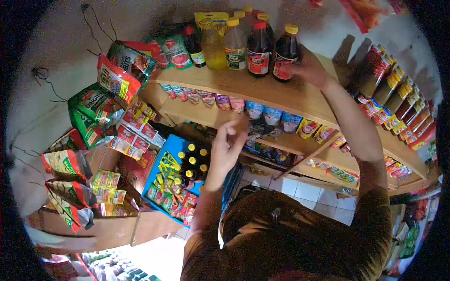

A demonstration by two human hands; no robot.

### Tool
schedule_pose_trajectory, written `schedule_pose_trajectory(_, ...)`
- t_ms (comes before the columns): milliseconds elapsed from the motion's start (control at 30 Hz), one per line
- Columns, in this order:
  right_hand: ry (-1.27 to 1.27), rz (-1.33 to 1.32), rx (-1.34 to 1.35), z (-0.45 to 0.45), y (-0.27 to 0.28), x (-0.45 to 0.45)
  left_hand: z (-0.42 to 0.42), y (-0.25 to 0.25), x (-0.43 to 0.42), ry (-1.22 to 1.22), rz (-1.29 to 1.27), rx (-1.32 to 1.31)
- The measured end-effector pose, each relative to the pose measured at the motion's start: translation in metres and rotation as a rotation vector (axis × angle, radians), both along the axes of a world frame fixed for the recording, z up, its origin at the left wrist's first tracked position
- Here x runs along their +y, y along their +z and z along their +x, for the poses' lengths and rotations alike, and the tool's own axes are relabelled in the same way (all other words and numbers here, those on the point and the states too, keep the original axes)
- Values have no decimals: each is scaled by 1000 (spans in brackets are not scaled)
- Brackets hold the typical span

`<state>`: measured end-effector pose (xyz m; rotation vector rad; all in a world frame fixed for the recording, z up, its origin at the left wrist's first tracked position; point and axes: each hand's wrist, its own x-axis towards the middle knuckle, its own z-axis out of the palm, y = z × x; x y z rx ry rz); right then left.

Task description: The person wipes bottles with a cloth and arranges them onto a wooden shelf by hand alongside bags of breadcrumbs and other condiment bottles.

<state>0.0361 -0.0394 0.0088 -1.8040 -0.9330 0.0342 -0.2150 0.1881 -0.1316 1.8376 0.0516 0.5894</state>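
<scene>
Yellow-capped dark sauce btl point(286, 52) stands upright on the wooden shelf top point(206, 80), at the right end of the btl row; R hand point(307, 70) is at its side, fingers against the label, hold firmness can't tell. L hand point(227, 147) is empty, fingers loosely spread, in front of the lower shelves. Any shift of that btl would call for care, I'd judge, w/ neighbours close by. Blue crate point(169, 139) w/ more yellow-capped btls point(191, 160) & packets sits lower left; white tiled floor point(309, 189) below, dim room

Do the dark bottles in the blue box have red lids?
No, the lids showing on those dark bottles in the blue box are yellow.
</scene>
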Motion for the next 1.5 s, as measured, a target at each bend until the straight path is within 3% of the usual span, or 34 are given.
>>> schedule_pose_trajectory(200, 12, 37, 94, -9, -4, 4, -11, -45, -3, -39, -168, 42)
schedule_pose_trajectory(267, -75, -13, 10, -7, -10, 7, -11, -58, -4, -59, -137, 48)
schedule_pose_trajectory(500, -11, -1, -24, -4, -12, 5, 13, -2, -10, -75, -71, 59)
schedule_pose_trajectory(633, 98, -5, 63, -5, -7, 3, 53, 33, -17, -101, 144, -235)
schedule_pose_trajectory(733, 51, 26, 107, -6, -12, 2, 67, 77, -33, -159, 113, 34)
schedule_pose_trajectory(767, 44, 16, 116, -8, -10, 2, 84, 75, -35, -218, 115, -13)
schedule_pose_trajectory(867, 16, -3, 126, -7, -12, 1, 105, 85, -46, -284, -13, 211)
schedule_pose_trajectory(1067, 59, -40, 74, -6, -10, 0, 111, 109, -50, -347, -49, 241)
schedule_pose_trajectory(1267, 78, 0, 69, -3, -18, -2, 119, 122, -39, -475, 99, 260)
schedule_pose_trajectory(1400, 113, 88, 99, -6, -18, 0, 129, 106, -39, -421, 139, 284)
schedule_pose_trajectory(1467, 49, 29, -13, -8, -17, -1, 125, 113, -40, -443, 156, 303)
schedule_pose_trajectory(1500, 19, -1, -72, -9, -15, -1, 124, 112, -37, -451, 307, 238)
